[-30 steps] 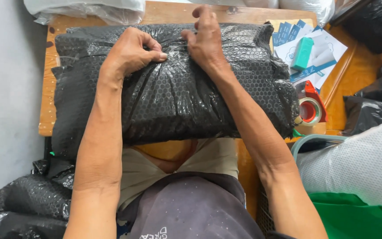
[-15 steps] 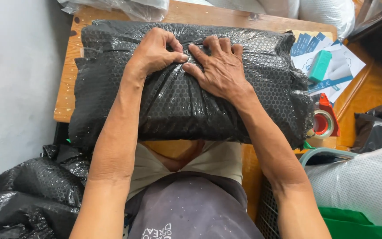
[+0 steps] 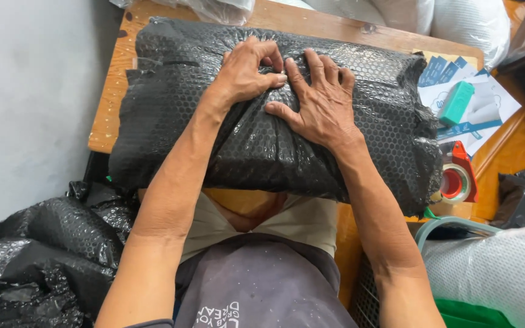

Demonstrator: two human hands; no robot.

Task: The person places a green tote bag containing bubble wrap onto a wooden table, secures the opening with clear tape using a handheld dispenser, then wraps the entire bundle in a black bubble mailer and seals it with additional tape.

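Observation:
A large parcel wrapped in black bubble wrap [image 3: 171, 103] lies across a small wooden table [image 3: 107, 115] in front of me. My left hand [image 3: 245, 71] is curled on the parcel's top middle, pinching gathered wrap between fingers and thumb. My right hand [image 3: 318, 100] lies flat right beside it, fingers spread, pressing the wrap down. The wrap is puckered where the two hands meet.
A red tape dispenser [image 3: 457, 179] sits at the table's right edge. Behind it lie a teal block [image 3: 456, 102] and white-and-blue paper sheets [image 3: 487, 109]. Loose black bubble wrap [image 3: 37, 255] is heaped at lower left. White sacks [image 3: 493, 267] stand at right; a grey wall is left.
My view has dipped and the parcel sits lower in frame. My right hand has slid back from the far edge and flattened beside my left hand, which keeps its pinch.

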